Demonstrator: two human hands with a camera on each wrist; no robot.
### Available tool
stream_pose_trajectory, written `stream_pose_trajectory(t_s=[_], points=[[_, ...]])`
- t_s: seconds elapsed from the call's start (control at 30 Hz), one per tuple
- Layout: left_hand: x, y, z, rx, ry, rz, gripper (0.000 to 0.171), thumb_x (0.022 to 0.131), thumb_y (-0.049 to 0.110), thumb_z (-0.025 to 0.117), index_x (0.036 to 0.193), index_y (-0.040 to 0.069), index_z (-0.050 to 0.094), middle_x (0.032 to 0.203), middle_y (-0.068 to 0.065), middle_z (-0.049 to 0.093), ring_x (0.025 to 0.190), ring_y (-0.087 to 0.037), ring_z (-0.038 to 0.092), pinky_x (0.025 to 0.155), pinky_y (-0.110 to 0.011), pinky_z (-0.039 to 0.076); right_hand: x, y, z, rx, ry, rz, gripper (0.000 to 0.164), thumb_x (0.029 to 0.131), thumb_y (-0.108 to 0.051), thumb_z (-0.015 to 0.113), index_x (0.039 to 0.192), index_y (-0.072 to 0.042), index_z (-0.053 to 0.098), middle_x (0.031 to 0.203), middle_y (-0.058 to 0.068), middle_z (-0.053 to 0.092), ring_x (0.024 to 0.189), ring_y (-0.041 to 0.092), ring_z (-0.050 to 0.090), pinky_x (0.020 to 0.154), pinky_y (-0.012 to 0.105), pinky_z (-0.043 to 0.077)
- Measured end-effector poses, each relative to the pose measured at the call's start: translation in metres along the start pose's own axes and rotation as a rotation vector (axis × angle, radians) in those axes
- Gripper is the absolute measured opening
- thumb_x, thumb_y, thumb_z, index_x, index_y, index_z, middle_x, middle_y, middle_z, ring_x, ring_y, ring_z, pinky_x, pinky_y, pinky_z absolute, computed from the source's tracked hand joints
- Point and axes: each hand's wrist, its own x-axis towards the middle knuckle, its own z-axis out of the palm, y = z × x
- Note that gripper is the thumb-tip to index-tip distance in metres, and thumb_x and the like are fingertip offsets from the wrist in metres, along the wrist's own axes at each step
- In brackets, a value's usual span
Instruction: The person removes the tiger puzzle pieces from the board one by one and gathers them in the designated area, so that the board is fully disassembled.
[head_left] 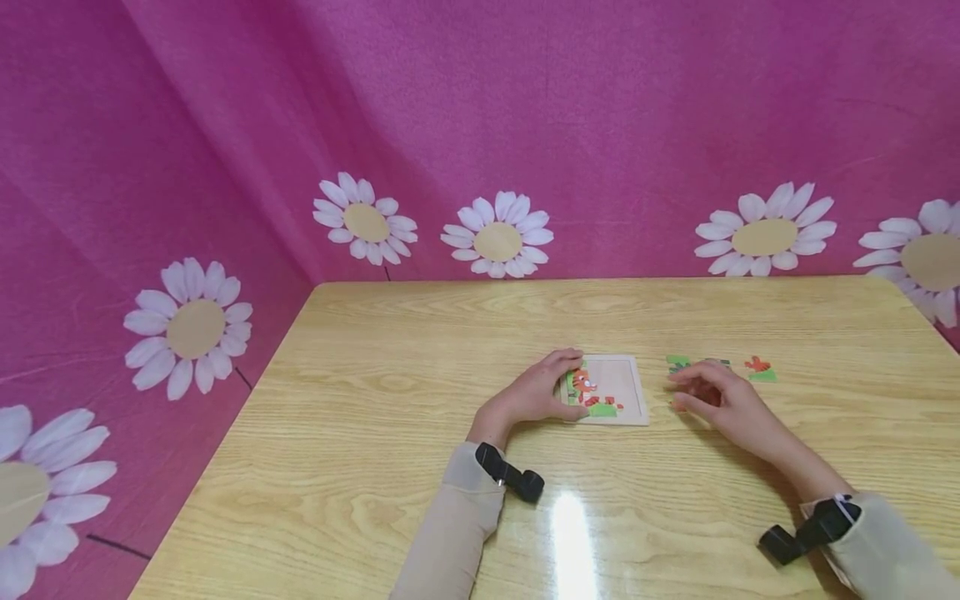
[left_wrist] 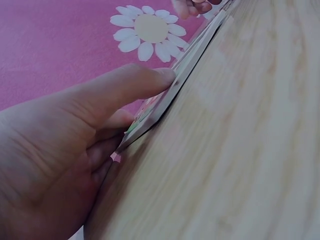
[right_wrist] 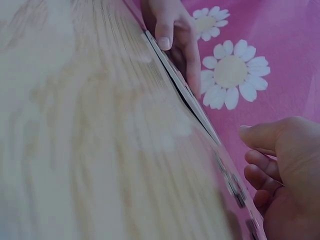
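Note:
A small jigsaw puzzle board (head_left: 626, 385) with a pale frame lies on the table. Along its left side and lower edge sit pieces with an orange cartoon animal and green (head_left: 583, 382). My left hand (head_left: 536, 387) holds the board by its left side, thumb on the near rim (left_wrist: 162, 77) and fingers round the far corner. To the right of the board my right hand (head_left: 723, 408) hovers with curved fingers, thumb apart from them, and nothing shows between them. Beneath and beyond it lie loose puzzle pieces (head_left: 677, 362); a red and green piece (head_left: 761, 369) is farther right.
The wooden table (head_left: 337, 467) reaches back to a pink cloth (head_left: 600, 108) with white daisies, which also hangs along the left side. Black straps with camera mounts (head_left: 517, 477) sit on both wrists. A light reflection shines on the near tabletop.

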Motion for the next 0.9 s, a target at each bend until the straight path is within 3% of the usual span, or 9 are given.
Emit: stream_pose_trajectory(t_s=[0.3,0.9], points=[[0.000,-0.001,-0.001,0.005,-0.022,0.003,0.085,0.083,0.034,0.076,0.153,0.014,0.033,0.163,0.005,0.025,0.151,-0.016,0.025,0.124,-0.031,0.025,0.009,-0.010,0.014,-0.014,-0.030,-0.039,0.024,0.085,-0.004,0.073,0.108,-0.009,0.069,0.096,0.004,0.062,0.080,0.000,0.049,0.061,0.016,0.040],[0.001,-0.003,0.002,0.042,0.014,0.011,0.082,0.085,0.039,0.075,0.152,0.017,0.035,0.162,0.005,0.027,0.150,-0.016,0.026,0.124,-0.033,0.025,0.027,-0.026,0.041,-0.041,-0.220,-0.010,0.027,0.087,-0.017,0.074,0.111,-0.011,0.067,0.089,0.000,0.055,0.075,0.006,0.043,0.061,0.019,0.038]])
